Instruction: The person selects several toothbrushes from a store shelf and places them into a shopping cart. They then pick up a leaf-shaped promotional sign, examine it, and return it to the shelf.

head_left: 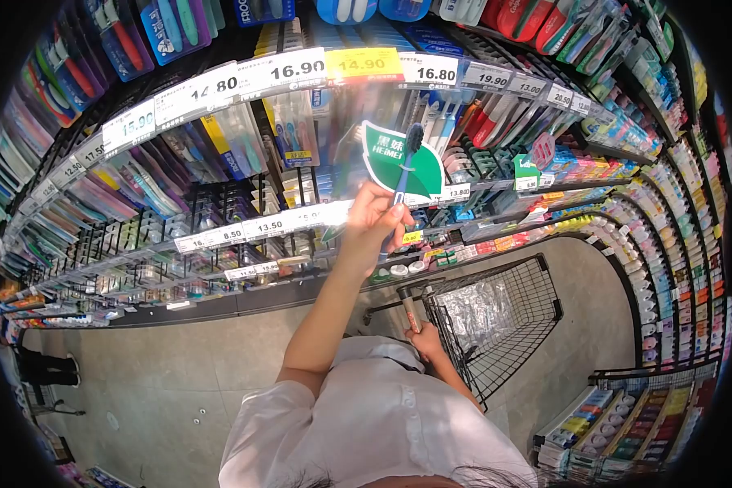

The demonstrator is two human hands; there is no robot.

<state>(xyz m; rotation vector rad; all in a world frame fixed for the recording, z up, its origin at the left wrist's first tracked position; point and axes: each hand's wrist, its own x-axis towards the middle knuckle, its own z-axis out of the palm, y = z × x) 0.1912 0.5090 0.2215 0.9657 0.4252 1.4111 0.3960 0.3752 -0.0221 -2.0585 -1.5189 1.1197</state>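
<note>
My left hand is raised in front of the shelf, its fingers closed around the handle of a blue toothbrush. The dark bristles point up. Directly behind the brush is a green and white leaf-shaped card printed "HEIMEI"; the brush looks fastened to it. Lower down, near my waist, my right hand is wrapped round the handle bar of a black wire shopping cart.
Curved shelves of packaged toothbrushes with price labels span the front. More stocked shelves curve down the right. A low display stands at lower right. At far left, a person's dark-clothed legs show on the tiled floor.
</note>
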